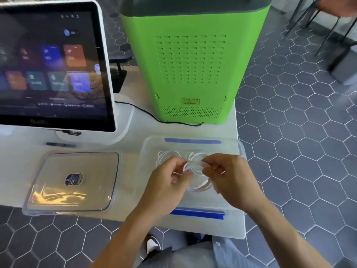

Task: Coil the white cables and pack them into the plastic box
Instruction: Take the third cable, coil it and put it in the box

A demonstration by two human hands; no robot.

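A clear plastic box (148, 151) with blue clips stands at the table's front right corner. Inside it lie white coiled cables: one coil (164, 154) at the back left and another (196, 155) beside it. Above the box, my left hand (168, 182) and my right hand (228, 175) both pinch a white cable coil (194, 167), one on each side. A further loop (201, 187) hangs or lies below my hands; which cable it belongs to I cannot tell.
The box's clear lid (77, 180) with a blue rim lies left of the box. A touchscreen monitor (52, 64) stands at the back left, a green machine (193, 64) behind the box, with a black cord (146, 112) between them. A dark pen (60, 145) lies near the monitor base.
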